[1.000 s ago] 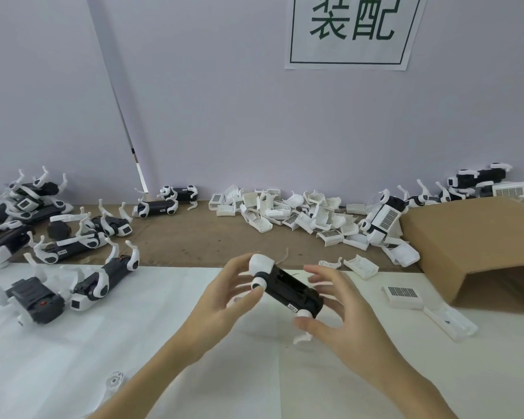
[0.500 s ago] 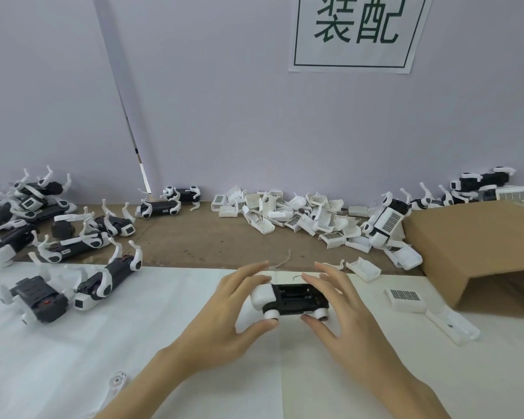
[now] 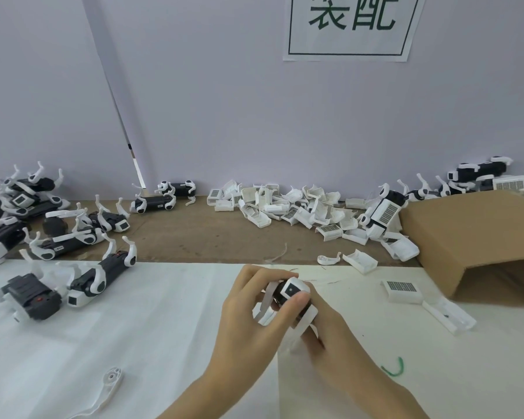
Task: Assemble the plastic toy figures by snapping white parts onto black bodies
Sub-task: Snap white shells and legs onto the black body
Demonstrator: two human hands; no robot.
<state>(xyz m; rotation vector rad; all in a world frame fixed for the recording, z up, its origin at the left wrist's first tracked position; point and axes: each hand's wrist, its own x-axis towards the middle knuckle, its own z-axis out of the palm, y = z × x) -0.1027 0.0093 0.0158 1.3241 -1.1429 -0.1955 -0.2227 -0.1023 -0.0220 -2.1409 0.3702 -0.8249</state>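
Both hands are meeting over the white sheet (image 3: pixel 133 343), close together and clamped on one toy (image 3: pixel 291 293). The left hand (image 3: pixel 248 322) is curling over it from the left, its fingers wrapping the far side and its thumb (image 3: pixel 297 300) pressing on the near side of the white end piece. The right hand (image 3: pixel 333 337) is gripping from below and the right, with most of its fingers hidden under the toy. The toy is sitting between the two palms, its black body mostly covered; a white end with a dark square is showing on top, and white parts are sticking out at the lower left and lower right. Whether it is touching the sheet cannot be told.

A loose white leg (image 3: pixel 109 385) is lying on the sheet near the left forearm, and a green loop (image 3: pixel 394 368) is lying to the right of the right wrist. Finished figures (image 3: pixel 82 285) are lying in a group at the left. A pile of white shells (image 3: pixel 285 207) is resting on the brown board (image 3: pixel 194 237) by the wall, well apart from the hands. A cardboard box (image 3: pixel 472 237) is lying open at the right, with a grille piece (image 3: pixel 401 290) just beside it.
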